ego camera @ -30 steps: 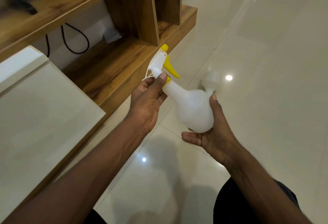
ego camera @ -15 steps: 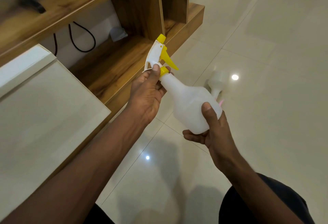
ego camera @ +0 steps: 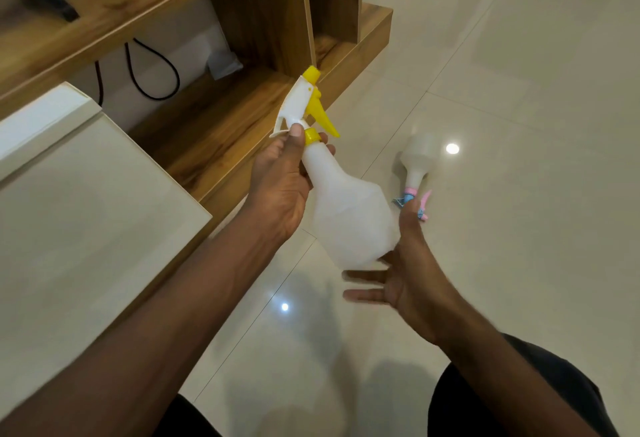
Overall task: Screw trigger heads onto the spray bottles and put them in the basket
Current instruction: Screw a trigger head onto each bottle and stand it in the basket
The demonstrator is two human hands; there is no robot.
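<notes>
A white spray bottle (ego camera: 349, 215) with a white and yellow trigger head (ego camera: 306, 104) is held tilted in mid-air. My left hand (ego camera: 280, 183) grips its neck just below the yellow collar. My right hand (ego camera: 405, 277) is beside the bottle's base with fingers spread and straight, thumb up along the bottle's side. A second white bottle (ego camera: 417, 163) with a pink and blue trigger head (ego camera: 414, 199) lies on the floor tiles beyond my right hand. No basket is in view.
A low wooden shelf unit (ego camera: 221, 125) runs along the left, with a black cable (ego camera: 152, 73) behind it. A cream cabinet top (ego camera: 79, 201) fills the near left. Glossy floor tiles (ego camera: 519, 125) spread to the right. My dark-clothed knees are at the bottom.
My right hand has let go of the bottle's base and opened its fingers. The bottle has stayed in my left hand. The bottle on the floor has come into full view.
</notes>
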